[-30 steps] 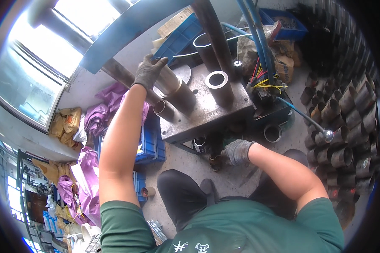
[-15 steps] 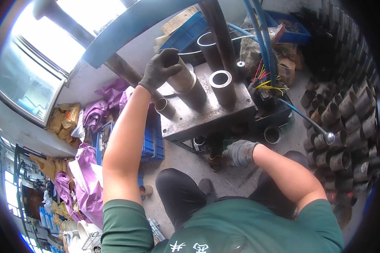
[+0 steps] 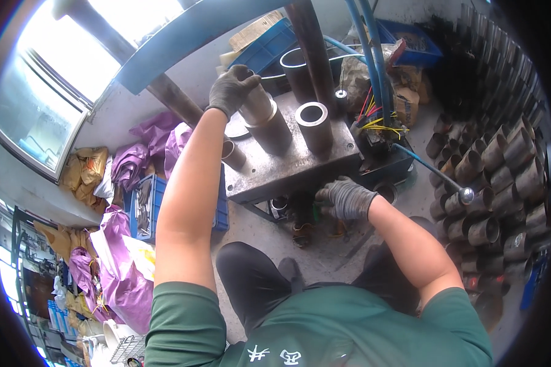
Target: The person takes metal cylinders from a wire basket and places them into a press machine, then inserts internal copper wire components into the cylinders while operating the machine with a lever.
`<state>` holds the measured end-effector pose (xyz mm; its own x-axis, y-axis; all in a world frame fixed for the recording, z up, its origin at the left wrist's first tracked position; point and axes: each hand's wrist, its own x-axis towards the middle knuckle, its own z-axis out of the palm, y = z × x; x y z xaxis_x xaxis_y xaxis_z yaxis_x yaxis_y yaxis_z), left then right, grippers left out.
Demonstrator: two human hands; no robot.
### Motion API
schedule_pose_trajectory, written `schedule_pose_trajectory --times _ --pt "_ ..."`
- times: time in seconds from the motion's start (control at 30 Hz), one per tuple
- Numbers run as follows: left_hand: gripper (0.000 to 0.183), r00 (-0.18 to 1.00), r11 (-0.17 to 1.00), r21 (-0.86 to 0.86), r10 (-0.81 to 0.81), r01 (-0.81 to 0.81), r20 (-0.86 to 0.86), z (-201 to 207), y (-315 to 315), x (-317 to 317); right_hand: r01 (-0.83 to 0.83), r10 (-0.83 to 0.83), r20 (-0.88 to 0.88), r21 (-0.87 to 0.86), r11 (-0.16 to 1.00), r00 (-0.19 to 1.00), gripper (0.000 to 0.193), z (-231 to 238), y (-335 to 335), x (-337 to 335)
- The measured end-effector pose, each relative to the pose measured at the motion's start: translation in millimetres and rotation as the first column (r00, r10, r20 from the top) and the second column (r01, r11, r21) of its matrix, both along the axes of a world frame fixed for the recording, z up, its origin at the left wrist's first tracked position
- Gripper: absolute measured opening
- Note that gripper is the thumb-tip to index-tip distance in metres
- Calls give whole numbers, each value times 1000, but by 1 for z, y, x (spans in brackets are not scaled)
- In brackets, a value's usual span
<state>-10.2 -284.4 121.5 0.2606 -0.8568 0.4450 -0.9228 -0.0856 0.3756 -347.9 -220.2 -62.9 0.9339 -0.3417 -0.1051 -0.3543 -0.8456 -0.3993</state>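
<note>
Right hand (image 3: 347,199) has risen nearer the desk (image 3: 266,173); cannot tell if it holds anything. Left hand (image 3: 231,92), well apart, clasps pale tube (image 3: 257,106) atop dark cylinder (image 3: 272,136).

There are two gloved hands (image 3: 229,93), one pale tube (image 3: 257,109), one metal table (image 3: 278,171) and one ball-ended lever (image 3: 432,169)

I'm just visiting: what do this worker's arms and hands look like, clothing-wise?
The left hand wears a dark grey work glove; the right hand wears a lighter grey glove with crosswise lines on its back. Both short sleeves are dark green.
</note>
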Motion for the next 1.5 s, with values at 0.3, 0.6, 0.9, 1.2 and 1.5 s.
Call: schedule_pose_trajectory --times 0.3,0.6,0.9,1.2,1.5 --pt "36 974 773 -615 -222 156 -32 -105 105 -61 271 -271 707 116 956 653 43 9 -31 -12" --pt "36 828 875 223 -284 430 -484 -236 197 -112 361 -636 647 524 771 420 101 -66 -92 52" --pt "36 823 620 576 -539 532 -180 -253 179 -133 335 -527 815 440 833 242 113 -91 -138 113" --pt "45 836 608 592 -492 529 -242 -249 182 -121 -32 -801 599 800 599 -7 87 -56 -83 108" --pt "49 800 538 637 -556 552 -224 -231 182 -131 22 -419 900 424 905 -115 81 70 -65 126"
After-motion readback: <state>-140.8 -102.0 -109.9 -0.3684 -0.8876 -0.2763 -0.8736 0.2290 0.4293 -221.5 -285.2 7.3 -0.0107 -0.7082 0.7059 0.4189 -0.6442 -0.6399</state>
